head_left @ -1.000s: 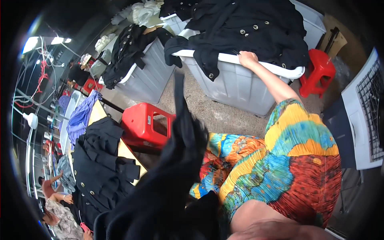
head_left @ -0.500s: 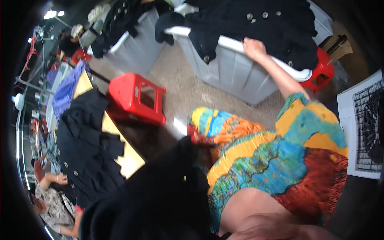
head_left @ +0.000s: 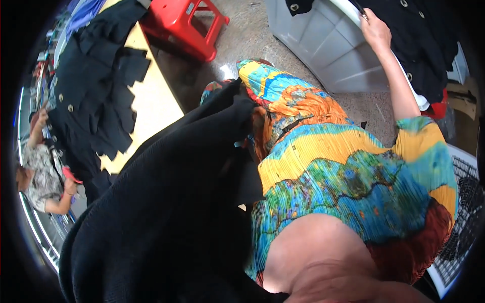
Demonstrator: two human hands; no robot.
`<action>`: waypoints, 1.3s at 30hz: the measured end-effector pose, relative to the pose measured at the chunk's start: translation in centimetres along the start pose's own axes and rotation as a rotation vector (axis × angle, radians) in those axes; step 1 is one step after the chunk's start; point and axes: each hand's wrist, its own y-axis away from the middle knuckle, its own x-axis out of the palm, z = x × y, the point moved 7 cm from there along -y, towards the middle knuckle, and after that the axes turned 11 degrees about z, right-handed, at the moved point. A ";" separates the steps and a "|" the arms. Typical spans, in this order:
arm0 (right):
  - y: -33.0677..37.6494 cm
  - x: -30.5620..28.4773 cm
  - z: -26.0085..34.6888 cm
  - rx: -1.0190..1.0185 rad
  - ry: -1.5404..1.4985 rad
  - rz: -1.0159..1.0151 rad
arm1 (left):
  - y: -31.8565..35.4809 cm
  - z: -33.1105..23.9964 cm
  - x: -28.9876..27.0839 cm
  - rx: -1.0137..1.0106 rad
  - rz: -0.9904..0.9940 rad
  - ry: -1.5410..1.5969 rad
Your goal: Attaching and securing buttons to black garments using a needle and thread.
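While the right hand rests at the white rim of the gray bin, fingers curled, a small slim dark object shows at the fingertips, too small to name; cannot tell whether the right grip closes on that, on the rim or on cloth; right arm stretches up and away from the body; black clothes with metal buttons fill the bin and spill over its edge, just beside that hand.

Big black garment hangs across lower left and middle, close to the camera, in front of part of the patterned dress and part of the desk; left hand hidden, so cannot tell its grip.

Yellow desk at left; black buttoned clothing lies spread on it, part of the top bare; purple cloth near its far end; red stool beside the desk, on the floor; co-worker in a patterned shirt at far left, red object near one hand.
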 end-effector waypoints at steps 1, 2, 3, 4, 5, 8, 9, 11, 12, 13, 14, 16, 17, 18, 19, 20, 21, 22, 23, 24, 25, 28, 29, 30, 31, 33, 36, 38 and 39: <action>0.5 -0.8 0.1 0.002 -0.032 -0.021 | 0.7 -0.1 -0.6 -0.018 -0.018 0.011; 1.0 -1.6 0.3 0.004 -0.067 -0.041 | 1.4 -0.4 -1.2 -0.035 -0.036 0.022; 0.9 -1.6 0.2 -0.067 -0.067 -0.063 | 2.5 -0.9 -1.6 -0.049 -0.065 0.019; 1.4 -2.4 1.5 -0.241 -0.094 -0.230 | 3.8 -1.4 -1.8 -0.065 -0.103 0.019; 2.4 -3.2 2.8 -0.413 -0.128 -0.398 | 5.1 -2.0 -1.9 -0.080 -0.140 0.018; 4.6 -0.6 12.2 -0.545 -0.770 0.183 | 8.0 -3.5 -3.2 -0.132 -0.234 -0.015; 5.9 0.8 16.5 -0.635 -0.723 0.365 | 8.2 -3.8 -3.9 -0.143 -0.254 -0.017; 11.0 4.9 25.3 -1.010 -0.790 0.727 | 9.5 -4.1 -4.9 -0.181 -0.307 -0.030; 14.3 5.2 28.0 -1.194 -0.670 0.842 | 9.8 -4.2 -5.1 -0.193 -0.322 -0.020; 17.6 7.4 29.9 -1.281 -0.691 1.090 | 10.1 -4.3 -5.3 -0.205 -0.339 -0.010; 20.6 9.1 30.9 -1.268 -0.513 1.257 | 10.8 -4.2 -5.5 -0.223 -0.366 -0.007; 23.8 12.8 31.7 -1.377 -0.541 1.202 | 12.0 -4.7 -5.6 -0.247 -0.420 -0.008; 24.2 14.9 32.0 -1.322 -0.713 1.262 | 12.2 -5.0 -5.5 -0.255 -0.443 -0.006; 24.0 16.0 32.5 -1.167 -0.724 1.376 | 13.1 -5.0 -5.8 -0.261 -0.468 -0.002; 23.1 14.9 33.0 -1.097 -0.839 1.363 | 13.9 -5.2 -5.8 -0.267 -0.500 0.003; 21.8 14.6 33.6 -1.174 -1.044 1.304 | 14.5 -5.5 -5.8 -0.267 -0.527 0.010; 20.7 12.9 34.3 -1.100 -1.049 1.386 | 15.4 -5.6 -5.8 -0.273 -0.566 0.011; 19.2 10.9 34.9 -1.006 -0.938 1.398 | 16.2 -5.6 -6.0 -0.273 -0.604 0.014; 17.4 8.7 35.5 -1.030 -1.061 1.325 | 16.3 -5.6 -6.1 -0.260 -0.621 0.025; 16.4 6.0 36.3 -1.123 -1.104 1.222 | 16.4 -5.6 -6.4 -0.249 -0.642 0.034; 15.4 4.8 37.5 -1.129 -1.181 1.286 | 16.2 -5.7 -6.8 -0.233 -0.654 0.048; 13.4 0.2 41.3 -1.306 -1.246 1.068 | 15.1 -6.0 -7.6 -0.193 -0.676 0.098; 13.0 -1.7 42.3 -1.257 -1.380 1.249 | 15.0 -5.9 -7.8 -0.187 -0.685 0.115; 13.8 -6.0 43.4 -1.193 -1.505 1.443 | 15.0 -5.8 -8.1 -0.185 -0.700 0.130; 15.5 -10.1 43.9 -1.163 -1.629 1.322 | 15.1 -5.6 -8.4 -0.185 -0.716 0.146; 15.7 -16.0 45.5 -1.335 -1.667 1.268 | 14.4 -6.0 -8.8 -0.172 -0.724 0.179; 18.5 -17.9 48.1 -1.426 -1.649 1.589 | 13.8 -5.2 -9.3 -0.159 -0.756 0.221; 19.3 -17.2 48.9 -1.434 -1.667 1.614 | 13.2 -3.6 -8.8 -0.154 -0.778 0.245; 19.7 -16.7 49.2 -1.435 -1.677 1.628 | 12.8 -2.8 -8.4 -0.154 -0.788 0.256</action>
